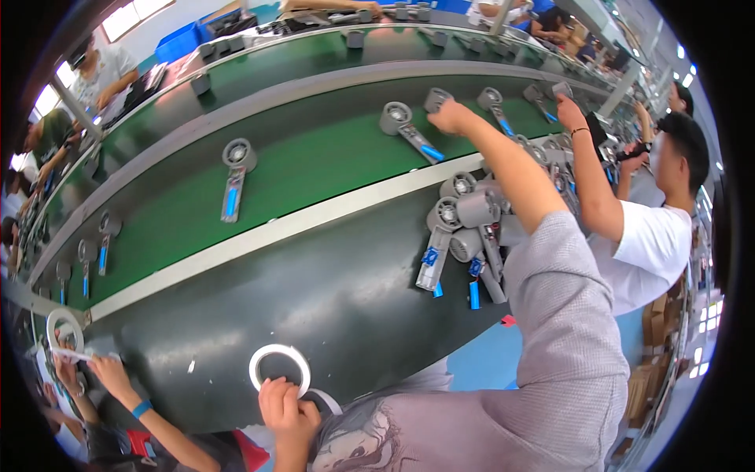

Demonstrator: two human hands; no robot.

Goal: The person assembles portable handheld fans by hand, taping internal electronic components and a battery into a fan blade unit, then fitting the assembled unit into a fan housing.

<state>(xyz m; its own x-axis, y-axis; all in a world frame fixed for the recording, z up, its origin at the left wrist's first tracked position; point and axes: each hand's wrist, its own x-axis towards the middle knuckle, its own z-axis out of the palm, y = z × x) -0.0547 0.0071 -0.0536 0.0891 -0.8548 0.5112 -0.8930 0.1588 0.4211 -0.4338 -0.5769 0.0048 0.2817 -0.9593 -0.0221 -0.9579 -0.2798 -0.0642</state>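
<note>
My right arm stretches far out over the green conveyor belt (314,169). My right hand (454,118) is closed on the round grey head of a handheld fan (436,98); its handle is hidden. Down at the front edge of the dark worktable (212,315), my left hand (287,413) has its fingers curled over the lower rim of a white roll of tape (280,348). Another pale curved rim (326,401) shows beside that hand, partly covered. Close by my right arm lies a heap of grey fan bodies (447,216) with open handles and blue battery cells.
More opened fans (236,161) lie spaced along the belt. A pale rail (275,228) divides belt from table. At right, a co-worker in white (657,244) reaches to the belt. At lower left, another person's hands (110,377) work by a second tape roll (63,318).
</note>
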